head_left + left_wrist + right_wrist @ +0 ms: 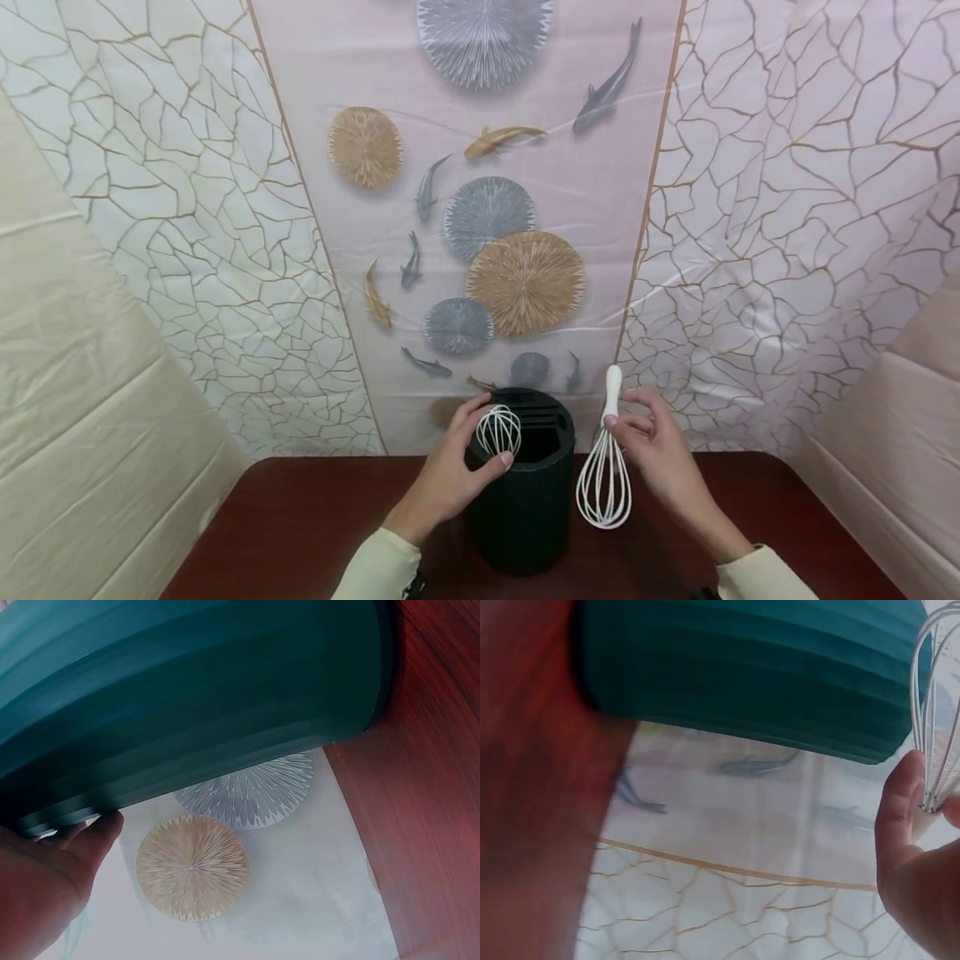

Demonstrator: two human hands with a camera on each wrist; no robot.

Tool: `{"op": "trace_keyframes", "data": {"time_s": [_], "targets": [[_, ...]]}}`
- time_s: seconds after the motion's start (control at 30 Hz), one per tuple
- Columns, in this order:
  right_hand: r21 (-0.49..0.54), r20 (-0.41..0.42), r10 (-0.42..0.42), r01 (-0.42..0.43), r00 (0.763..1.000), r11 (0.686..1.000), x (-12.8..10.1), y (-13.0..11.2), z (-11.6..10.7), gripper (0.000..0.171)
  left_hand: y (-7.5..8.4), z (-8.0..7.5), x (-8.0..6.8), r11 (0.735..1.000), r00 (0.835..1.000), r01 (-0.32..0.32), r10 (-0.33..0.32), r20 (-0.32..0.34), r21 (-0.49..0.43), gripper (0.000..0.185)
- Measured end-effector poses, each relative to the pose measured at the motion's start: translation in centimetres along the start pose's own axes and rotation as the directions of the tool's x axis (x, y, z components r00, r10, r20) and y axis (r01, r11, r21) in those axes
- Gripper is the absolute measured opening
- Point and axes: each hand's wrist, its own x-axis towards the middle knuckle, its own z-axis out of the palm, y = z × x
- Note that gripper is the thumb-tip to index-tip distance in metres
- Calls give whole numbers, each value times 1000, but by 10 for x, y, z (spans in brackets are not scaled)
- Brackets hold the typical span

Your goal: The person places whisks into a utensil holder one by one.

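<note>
A dark teal cylindrical utensil holder [525, 500] stands on the brown table [300, 533]. My left hand [480, 446] grips its rim, fingers over the top and thumb on the outer wall [195, 697]. The wire head of a small white whisk [498, 431] pokes up out of the holder right by that hand. To the right of the holder, my right hand [618, 412] pinches a larger white whisk [604, 487] where handle meets wires, with the handle up and the wires hanging down. In the right wrist view the wires [937, 712] show beside the holder [750, 675].
A patterned backdrop [487, 250] with fish and round fans rises just behind the table. Cream cloth panels [75, 400] close in both sides. Bare tabletop lies left and right of the holder [787, 508].
</note>
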Motion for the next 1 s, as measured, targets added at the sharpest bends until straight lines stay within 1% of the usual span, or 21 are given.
{"op": "trace_keyframes", "data": {"time_s": [0.1, 0.13, 0.17, 0.23, 0.33, 0.47, 0.57, 0.7, 0.83, 0.87, 0.93, 1.0], "targets": [[-91, 21, 59, -57, 998, 994, -5, 10, -4, 54, 1, -1, 1, 1000, 1000, 0, 0, 0, 5, 74], [-145, 25, 72, -68, 997, 987, -7, 15, -5, 54, 1, -1, 1, 1000, 1000, -1, 1, -1, 7, 75], [-187, 30, 78, -71, 997, 980, -8, 22, -6, 51, 2, -1, 2, 1000, 1000, -1, 1, 0, 6, 75], [-241, 38, 97, -85, 995, 967, -13, 36, -7, 45, 1, -1, 2, 1000, 1000, -7, 7, -2, 6, 74], [-285, 45, 138, -120, 989, 951, -20, 62, -5, 37, 0, 0, 2, 1000, 1000, -11, 11, -3, 4, 71], [-329, 46, 234, -207, 971, 922, -28, 89, -3, 31, -1, 1, 0, 1000, 1000, -14, 14, -4, 0, 68], [-374, 30, 252, -223, 967, 900, -30, 107, -2, 30, -2, 1, -1, 1000, 1000, -18, 18, -6, 3, 67], [-390, 37, 244, -211, 969, 896, -34, 124, 0, 28, -3, 1, -2, 1000, 1000, -14, 14, -7, 3, 67], [-399, 110, 239, -177, 965, 900, -37, 131, 2, 26, -3, 1, -2, 1000, 1000, -4, 4, -12, -3, 66], [-412, 126, 236, -166, 963, 896, -38, 131, 2, 26, -3, 1, -2, 1000, 1000, -4, 4, -13, -2, 66], [-456, 140, 219, -134, 966, 880, -37, 130, 1, 24, -3, 1, -2, 1000, 1000, -1, 1, -11, -3, 66], [-523, 145, 172, -72, 974, 849, -34, 127, -1, 22, -2, 1, -1, 1000, 1000, 2, -2, -8, -2, 66]]}}
